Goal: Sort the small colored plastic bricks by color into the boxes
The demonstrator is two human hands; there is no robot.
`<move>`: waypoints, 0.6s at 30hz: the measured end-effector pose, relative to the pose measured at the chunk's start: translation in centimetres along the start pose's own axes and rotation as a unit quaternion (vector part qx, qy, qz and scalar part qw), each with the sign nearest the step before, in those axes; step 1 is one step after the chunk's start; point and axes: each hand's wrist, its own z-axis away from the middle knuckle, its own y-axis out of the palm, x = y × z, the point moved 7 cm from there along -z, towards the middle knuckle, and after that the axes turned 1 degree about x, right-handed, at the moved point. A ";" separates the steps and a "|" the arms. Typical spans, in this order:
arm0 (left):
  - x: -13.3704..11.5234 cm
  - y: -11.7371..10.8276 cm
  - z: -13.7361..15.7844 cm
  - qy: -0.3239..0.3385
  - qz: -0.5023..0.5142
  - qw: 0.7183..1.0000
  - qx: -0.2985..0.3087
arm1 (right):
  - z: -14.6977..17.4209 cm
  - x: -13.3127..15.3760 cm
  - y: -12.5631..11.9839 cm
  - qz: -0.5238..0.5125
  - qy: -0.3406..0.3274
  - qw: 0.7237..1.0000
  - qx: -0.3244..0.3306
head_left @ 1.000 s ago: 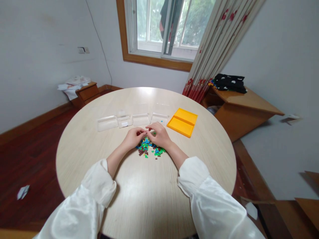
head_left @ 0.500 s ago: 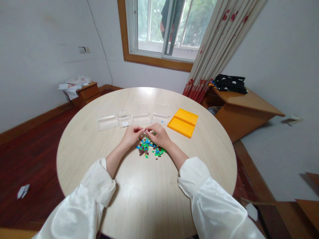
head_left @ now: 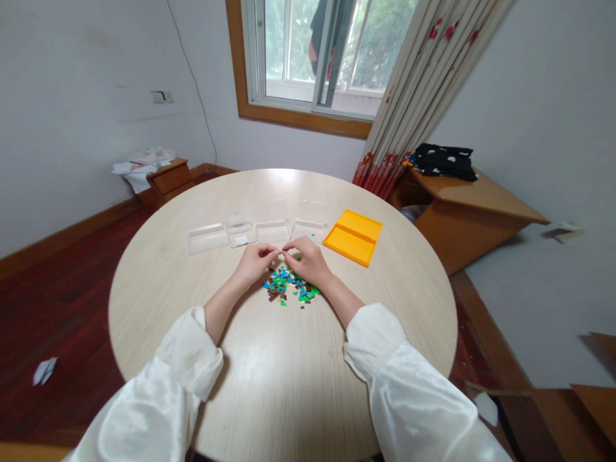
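Note:
My left hand [head_left: 255,264] and my right hand [head_left: 309,262] meet fingertip to fingertip over the table. Thumb and index finger of each are pinched together; what lies between them is too small to make out. Just below the fingers spreads a pile of tiny building bricks [head_left: 278,282] in green, blue, brown and yellow. My right hand covers part of this pile.
Behind my hands stand a clear plastic box [head_left: 208,245], a smaller box [head_left: 240,242] holding something white, another clear box [head_left: 272,239], and one box [head_left: 301,232] with a blue brick [head_left: 313,235]. An orange case [head_left: 350,249] lies opened at right on the round table [head_left: 283,372].
The fingertips of my right hand have shifted slightly away from those of my left. Otherwise the hands, boxes and bricks keep their places.

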 end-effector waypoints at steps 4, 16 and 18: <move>-0.1 -0.1 0.0 0.008 0.003 1.000 -0.002 | 0.0 0.1 0.0 -0.009 -0.007 1.000 0.005; 0.3 -0.4 -0.1 0.015 -0.005 1.000 -0.025 | 0.0 0.1 0.2 -0.006 0.001 1.000 0.018; -0.5 -1.4 0.2 0.054 -0.066 0.992 -0.096 | 0.1 -0.3 0.2 -0.006 0.015 1.000 0.005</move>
